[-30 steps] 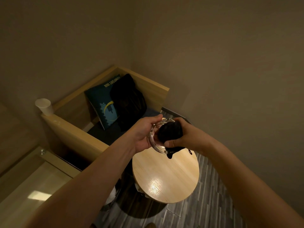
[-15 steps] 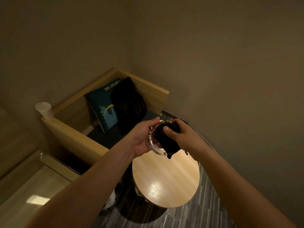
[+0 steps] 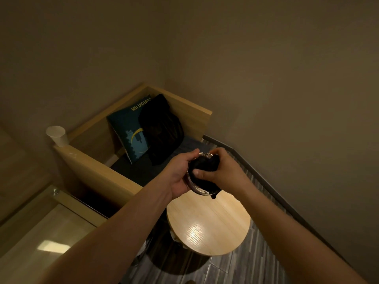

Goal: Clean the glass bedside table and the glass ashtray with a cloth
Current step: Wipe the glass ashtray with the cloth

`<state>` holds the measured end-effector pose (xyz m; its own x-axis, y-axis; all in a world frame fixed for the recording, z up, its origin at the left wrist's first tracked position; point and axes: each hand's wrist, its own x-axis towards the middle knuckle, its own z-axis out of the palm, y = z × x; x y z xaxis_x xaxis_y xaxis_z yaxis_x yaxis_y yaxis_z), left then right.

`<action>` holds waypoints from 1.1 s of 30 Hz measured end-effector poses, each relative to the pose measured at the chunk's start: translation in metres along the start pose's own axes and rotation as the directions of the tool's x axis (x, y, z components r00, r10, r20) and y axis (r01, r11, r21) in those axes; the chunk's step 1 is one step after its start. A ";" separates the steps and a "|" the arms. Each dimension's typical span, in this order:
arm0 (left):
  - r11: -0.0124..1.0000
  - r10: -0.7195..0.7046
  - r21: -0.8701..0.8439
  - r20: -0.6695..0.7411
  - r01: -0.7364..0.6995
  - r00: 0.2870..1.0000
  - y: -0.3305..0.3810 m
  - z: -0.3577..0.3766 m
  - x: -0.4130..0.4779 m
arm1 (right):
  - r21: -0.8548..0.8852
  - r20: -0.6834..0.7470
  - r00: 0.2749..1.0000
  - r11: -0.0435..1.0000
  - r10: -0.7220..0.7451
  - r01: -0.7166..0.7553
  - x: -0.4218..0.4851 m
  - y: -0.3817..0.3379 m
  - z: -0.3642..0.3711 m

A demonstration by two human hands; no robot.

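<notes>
My left hand (image 3: 180,177) grips the round glass ashtray (image 3: 200,191) by its rim and holds it tilted in the air above the far edge of the round table (image 3: 208,222). My right hand (image 3: 222,170) presses a bunched black cloth (image 3: 205,170) into the ashtray's bowl, thumb on the cloth. The cloth hides most of the ashtray; only its lower rim and a bit of the top rim show. A corner of cloth hangs below the rim. The round table top looks like pale wood with a bright glare spot.
A wooden bench seat (image 3: 96,167) stands behind the table, with a blue cushion (image 3: 131,132) and a dark bag (image 3: 162,130) on it. A white paper cup (image 3: 57,136) sits on the bench's left armrest. Walls close in on the right and behind; grey plank floor (image 3: 246,263) below.
My right hand has turned the cloth inside the ashtray, shifting from the bowl's right side toward its middle. The ashtray has tilted more edge-on in my left hand.
</notes>
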<state>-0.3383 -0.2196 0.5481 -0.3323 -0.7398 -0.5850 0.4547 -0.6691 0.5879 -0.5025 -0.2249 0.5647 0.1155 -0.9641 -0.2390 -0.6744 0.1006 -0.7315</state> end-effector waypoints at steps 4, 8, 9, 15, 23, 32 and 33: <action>0.997 0.058 -0.057 -0.039 -0.061 0.998 -0.008 -0.001 0.004 | -0.060 -0.189 0.982 0.998 0.007 -0.019 0.000 -0.003 0.014; 0.994 0.077 -0.082 -0.015 -0.078 0.997 -0.010 -0.003 0.004 | 0.070 -0.176 0.984 0.997 0.037 -0.025 -0.002 -0.001 0.014; 0.994 0.076 -0.078 -0.008 -0.076 0.997 -0.009 -0.004 0.004 | 0.115 -0.144 0.988 0.993 0.058 -0.041 -0.002 0.000 0.011; 0.997 0.076 -0.009 0.028 -0.075 0.997 -0.009 0.000 0.004 | 0.254 -0.037 0.996 0.965 0.079 -0.067 -0.016 0.009 -0.005; 0.993 0.054 -0.105 0.029 -0.051 0.998 -0.034 0.008 0.013 | 0.177 -0.433 0.896 0.964 -0.104 0.197 -0.042 0.032 0.007; 0.973 0.120 -0.189 -0.072 -0.131 0.990 -0.060 -0.011 0.043 | 0.858 -0.359 0.872 0.485 0.333 0.168 -0.025 0.084 -0.026; 0.968 0.136 -0.201 -0.075 -0.149 0.988 -0.063 -0.015 0.046 | 0.881 -0.325 0.880 0.451 0.348 0.147 -0.020 0.094 -0.027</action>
<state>-0.3698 -0.2108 0.4762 -0.2041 -0.8165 -0.5401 0.6560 -0.5236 0.5436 -0.5877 -0.2031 0.5174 -0.3695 -0.8929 -0.2573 0.3552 0.1201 -0.9270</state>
